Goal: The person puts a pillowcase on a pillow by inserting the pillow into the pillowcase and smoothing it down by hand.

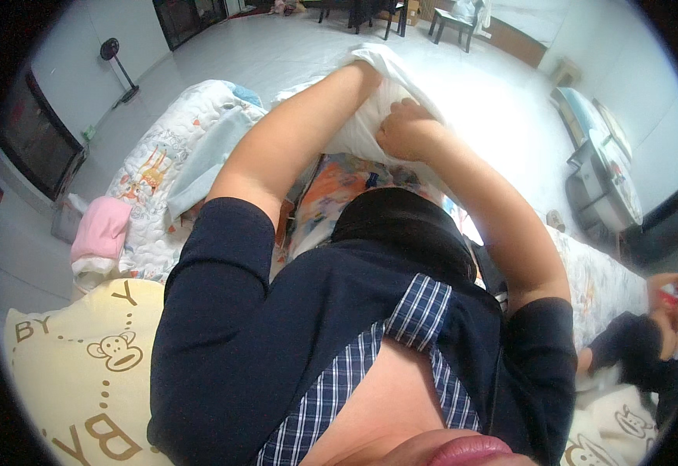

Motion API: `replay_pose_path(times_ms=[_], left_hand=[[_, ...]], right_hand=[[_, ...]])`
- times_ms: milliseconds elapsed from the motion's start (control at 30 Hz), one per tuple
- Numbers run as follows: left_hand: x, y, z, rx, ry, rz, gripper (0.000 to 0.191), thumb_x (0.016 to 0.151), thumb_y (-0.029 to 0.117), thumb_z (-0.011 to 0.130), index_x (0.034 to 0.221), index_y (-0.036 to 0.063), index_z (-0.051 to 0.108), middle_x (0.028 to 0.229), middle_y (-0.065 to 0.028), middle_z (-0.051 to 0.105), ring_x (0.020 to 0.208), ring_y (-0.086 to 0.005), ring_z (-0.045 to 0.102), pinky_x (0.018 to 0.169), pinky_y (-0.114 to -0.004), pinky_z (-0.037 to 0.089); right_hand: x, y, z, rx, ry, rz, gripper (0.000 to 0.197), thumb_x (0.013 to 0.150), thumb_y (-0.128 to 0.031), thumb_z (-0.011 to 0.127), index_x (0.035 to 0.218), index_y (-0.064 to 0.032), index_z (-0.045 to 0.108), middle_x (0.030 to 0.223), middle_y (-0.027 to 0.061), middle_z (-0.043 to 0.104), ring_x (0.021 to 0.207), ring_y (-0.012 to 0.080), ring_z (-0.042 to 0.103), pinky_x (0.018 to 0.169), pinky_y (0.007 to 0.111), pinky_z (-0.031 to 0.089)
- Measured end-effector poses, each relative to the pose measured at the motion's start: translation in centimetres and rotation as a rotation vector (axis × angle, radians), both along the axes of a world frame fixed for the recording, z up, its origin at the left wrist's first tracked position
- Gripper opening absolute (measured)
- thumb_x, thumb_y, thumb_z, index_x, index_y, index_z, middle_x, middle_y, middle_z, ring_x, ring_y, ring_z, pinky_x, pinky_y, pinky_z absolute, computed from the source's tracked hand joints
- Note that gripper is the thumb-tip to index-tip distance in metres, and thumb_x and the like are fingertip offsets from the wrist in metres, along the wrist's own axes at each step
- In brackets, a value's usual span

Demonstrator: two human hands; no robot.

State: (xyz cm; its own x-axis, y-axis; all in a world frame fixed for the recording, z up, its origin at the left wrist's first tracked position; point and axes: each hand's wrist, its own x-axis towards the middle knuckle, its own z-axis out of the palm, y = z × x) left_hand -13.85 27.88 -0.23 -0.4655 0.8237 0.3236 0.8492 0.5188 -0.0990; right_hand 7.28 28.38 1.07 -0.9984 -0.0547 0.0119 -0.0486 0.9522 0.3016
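Note:
A thin white cloth [353, 140], bunched and partly see-through, hangs before me over my lap. My left forearm reaches into it, and the cloth covers my left hand, which I cannot see. My right hand [407, 133] has its fingers curled against the cloth's near right side, gripping a fold. The cloth's raised far edge [386, 58] arches from my left wrist towards my right forearm. Below it lies a colourful orange-and-blue patterned fabric [339, 189], partly hidden by my body.
A white animal-print quilt [149, 157] bears a pale blue cloth [213, 157] to the left. Nearby are a pink cloth [103, 227] and a cream monkey-print cushion [76, 361]. Another person's hand [671, 309] is at the right. A standing fan [120, 67] and chairs [458, 23] stand farther off.

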Motion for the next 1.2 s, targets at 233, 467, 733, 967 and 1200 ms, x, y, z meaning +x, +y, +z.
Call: replay_pose_path(times_ms=[233,467,733,967,1200], left_hand=[[3.1,-0.3,-2.7,0.112,-0.133,-0.115,0.028,0.088,0.024,0.051,0.105,0.0077,0.066,0.106,-0.0147,0.065,0.098,-0.0281,0.060,0.086,-0.035,0.046],[5.5,-3.3,-4.2,0.340,-0.322,-0.235,0.030,0.089,0.024,0.049,0.107,0.0063,0.065,0.108,-0.0160,0.065,0.098,-0.0284,0.060,0.087,-0.036,0.045],[6.1,-3.4,-5.3,0.417,-0.396,-0.265,0.032,0.090,0.023,0.046,0.110,0.0048,0.063,0.109,-0.0176,0.064,0.099,-0.0286,0.060,0.088,-0.037,0.045],[8.9,-6.1,-6.9,0.446,-0.465,-0.236,0.034,0.090,0.023,0.044,0.112,0.0034,0.062,0.110,-0.0189,0.063,0.100,-0.0289,0.060,0.089,-0.038,0.045],[16.5,-12.4,-8.1,0.491,-0.543,-0.269,0.032,0.093,0.018,0.038,0.107,-0.0016,0.059,0.107,-0.0205,0.061,0.100,-0.0329,0.059,0.092,-0.039,0.044]], right_hand=[[-0.1,0.2,-5.5,0.034,-0.119,0.166,0.040,0.086,-0.025,0.042,0.098,0.0048,0.066,0.121,0.0207,0.053,0.116,0.0310,0.045,0.101,0.039,0.034],[-0.5,-0.7,-5.8,-0.431,0.021,-0.044,0.043,0.088,-0.024,0.042,0.118,0.0036,0.054,0.123,0.0238,0.052,0.117,0.0366,0.049,0.100,0.042,0.036],[-1.2,1.1,-1.1,-0.554,0.208,-0.051,0.034,0.091,-0.021,0.048,0.119,-0.0062,0.058,0.119,0.0178,0.058,0.110,0.0317,0.054,0.093,0.038,0.041],[-1.3,1.8,-2.5,-0.549,-0.059,-0.081,0.038,0.090,-0.026,0.049,0.122,-0.0078,0.058,0.124,0.0182,0.057,0.115,0.0280,0.053,0.098,0.037,0.040],[-1.9,1.6,-2.4,-0.176,-0.244,0.090,0.036,0.083,-0.023,0.052,0.113,-0.0048,0.063,0.114,0.0182,0.062,0.110,0.0296,0.056,0.093,0.038,0.043]])
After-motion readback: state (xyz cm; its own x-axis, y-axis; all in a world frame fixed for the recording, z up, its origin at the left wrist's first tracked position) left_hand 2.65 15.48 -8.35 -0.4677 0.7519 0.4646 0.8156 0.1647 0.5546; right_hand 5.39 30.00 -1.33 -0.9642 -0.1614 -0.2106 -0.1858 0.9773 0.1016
